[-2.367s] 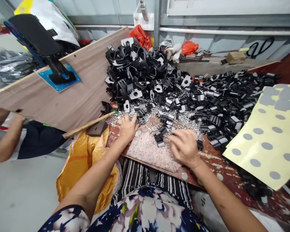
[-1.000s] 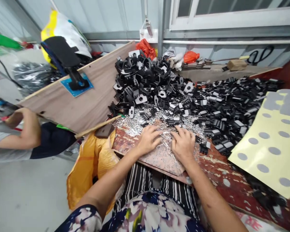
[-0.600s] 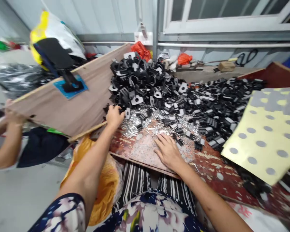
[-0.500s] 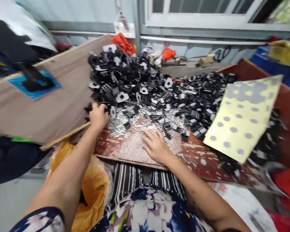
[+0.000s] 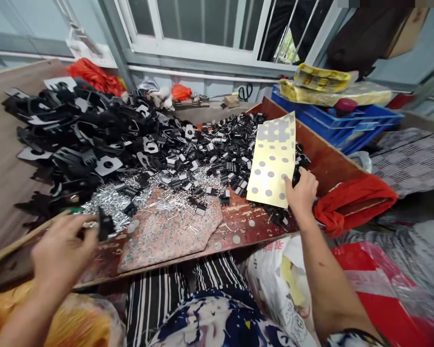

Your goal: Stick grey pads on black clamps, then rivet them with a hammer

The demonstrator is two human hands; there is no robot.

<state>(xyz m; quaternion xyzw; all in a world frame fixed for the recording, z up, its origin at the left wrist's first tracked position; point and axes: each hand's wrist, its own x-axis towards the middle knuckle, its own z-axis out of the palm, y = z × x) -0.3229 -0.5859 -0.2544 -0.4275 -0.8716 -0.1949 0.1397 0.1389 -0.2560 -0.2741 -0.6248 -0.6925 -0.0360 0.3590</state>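
At the lower left, my left hand pinches a small black plastic part, held just above the board's front edge. My right hand is at the lower right edge of a pale yellow sticker sheet with grey dots, its thumb over that edge and its fingers curled. The sheet leans on a heap of small black plastic clips with pale faces. Loose silvery pins lie near my left hand, others on a speckled slab.
Larger black parts with pale, holed plates are piled at the left. A wooden side wall bounds the right, with a blue crate beyond. Red cloth lies beside my right forearm. Scissors sit at the back.
The view has swung right. My right hand has left the speckled slab for the sticker sheet's edge. My left hand has drawn back from the black pile with a part in its fingers.
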